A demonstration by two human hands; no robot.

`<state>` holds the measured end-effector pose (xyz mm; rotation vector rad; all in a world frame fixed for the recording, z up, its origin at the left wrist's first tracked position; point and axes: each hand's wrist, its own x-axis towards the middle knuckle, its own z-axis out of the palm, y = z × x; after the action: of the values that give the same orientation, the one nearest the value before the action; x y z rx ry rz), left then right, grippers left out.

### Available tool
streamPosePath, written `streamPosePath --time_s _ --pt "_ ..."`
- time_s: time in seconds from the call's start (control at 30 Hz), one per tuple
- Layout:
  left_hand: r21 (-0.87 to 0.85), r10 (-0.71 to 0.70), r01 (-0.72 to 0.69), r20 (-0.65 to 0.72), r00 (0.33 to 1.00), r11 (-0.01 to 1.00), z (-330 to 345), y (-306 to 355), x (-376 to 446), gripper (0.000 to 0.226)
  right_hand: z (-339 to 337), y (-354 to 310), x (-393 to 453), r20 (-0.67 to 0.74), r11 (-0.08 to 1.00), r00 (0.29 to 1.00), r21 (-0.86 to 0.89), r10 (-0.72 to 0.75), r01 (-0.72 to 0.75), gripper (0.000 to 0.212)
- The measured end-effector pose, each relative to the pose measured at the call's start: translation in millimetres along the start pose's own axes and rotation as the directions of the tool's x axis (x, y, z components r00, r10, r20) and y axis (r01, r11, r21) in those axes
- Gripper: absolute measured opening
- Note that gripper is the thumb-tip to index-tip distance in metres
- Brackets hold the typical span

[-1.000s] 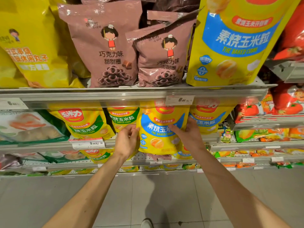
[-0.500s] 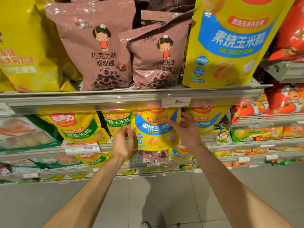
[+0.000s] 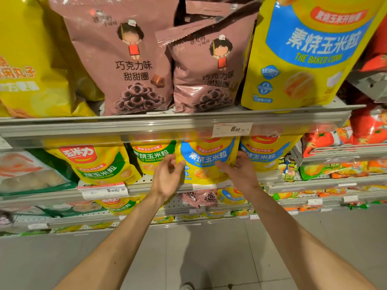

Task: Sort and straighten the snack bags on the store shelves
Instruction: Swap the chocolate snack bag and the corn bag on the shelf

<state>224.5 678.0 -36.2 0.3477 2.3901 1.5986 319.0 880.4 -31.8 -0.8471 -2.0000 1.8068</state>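
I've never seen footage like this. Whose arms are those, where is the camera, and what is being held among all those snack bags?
No machine here: a person wears a camera on the head, looking forward and down, so both bare arms reach into view from below. The picture shows store shelves. On the upper shelf stand two brown chocolate ring bags and a big yellow and blue baked corn bag. On the shelf below, the left hand and right hand grip the two sides of a smaller blue baked corn bag, with green-labelled corn bags to its left. It appears to be getting straightened into its row.
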Motion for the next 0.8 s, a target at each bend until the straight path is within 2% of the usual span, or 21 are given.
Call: streamPosePath --time_s 0.07,0.13,0.2,0.33,0.43,0.53,0.8 --pt "-0.016 -0.018 0.019 0.073 0.997 1.0 2 -4 0 0.035 2 4 4 -0.028 1.0 1.0 0.003 -0.008 0.008 0.036" --pt "0.005 -0.017 0.016 0.085 0.996 1.0 4 -7 1 0.059 5 9 10 -0.036 1.0 0.999 -0.012 -0.013 0.013 0.03" --pt "0.038 -0.002 0.0 0.073 0.997 0.999 7 -9 3 0.07 7 15 17 -0.042 0.999 0.999 -0.04 -0.015 0.014 0.029" --pt "0.092 0.029 -0.035 0.06 0.998 0.995 19 -39 18 0.067 13 23 17 -0.104 0.994 0.992 -0.09 -0.07 0.06 0.037" --pt "0.022 0.002 -0.003 0.061 0.998 1.0 21 -14 6 0.066 18 25 19 -0.143 0.986 0.983 -0.138 -0.114 0.095 0.044" --pt "-0.025 -0.045 0.048 0.084 0.995 0.999 23 -3 1 0.063 19 24 24 -0.14 0.981 0.985 -0.178 -0.103 0.078 0.045" --pt "0.015 -0.054 0.053 0.131 0.99 0.998 12 -11 -16 0.06 9 27 9 -0.087 0.976 0.994 -0.213 -0.063 0.043 0.041"
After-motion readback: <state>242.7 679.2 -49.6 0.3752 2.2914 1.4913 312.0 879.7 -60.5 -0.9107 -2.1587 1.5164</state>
